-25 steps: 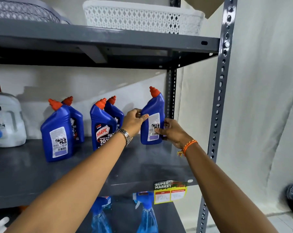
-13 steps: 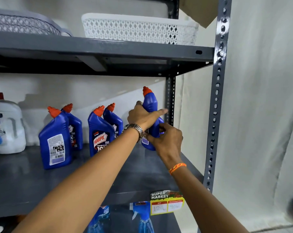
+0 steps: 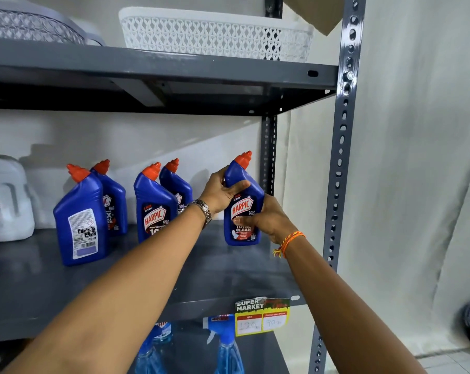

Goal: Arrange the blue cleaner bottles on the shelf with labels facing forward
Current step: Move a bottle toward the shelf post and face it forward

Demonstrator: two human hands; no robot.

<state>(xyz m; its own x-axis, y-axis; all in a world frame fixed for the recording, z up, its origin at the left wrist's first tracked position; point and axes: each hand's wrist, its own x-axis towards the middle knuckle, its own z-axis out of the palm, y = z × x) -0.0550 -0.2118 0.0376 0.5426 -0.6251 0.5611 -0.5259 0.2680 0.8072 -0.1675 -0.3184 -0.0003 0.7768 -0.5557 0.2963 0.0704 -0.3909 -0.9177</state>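
Several blue cleaner bottles with orange caps stand on the grey middle shelf (image 3: pixel 39 287). The rightmost blue bottle (image 3: pixel 243 209) is upright with its red front label toward me. My left hand (image 3: pixel 223 191) grips its neck and shoulder, and my right hand (image 3: pixel 266 220) wraps its right side with the thumb across the label. A middle bottle (image 3: pixel 154 209) shows its front label, with another bottle (image 3: pixel 175 184) behind it. The left bottle (image 3: pixel 80 222) shows its white back label, and one more bottle (image 3: pixel 113 201) stands behind it.
A white jug (image 3: pixel 5 195) stands at the shelf's far left. White lattice baskets (image 3: pixel 215 36) sit on the upper shelf. A yellow price tag (image 3: pixel 262 317) hangs on the shelf edge, spray bottles (image 3: pixel 225 346) below it. A perforated grey upright (image 3: pixel 339 184) borders the right side.
The rightmost bottle was turned from showing its white back label to showing its red front label, both hands staying on it. The camera view has shifted slightly.
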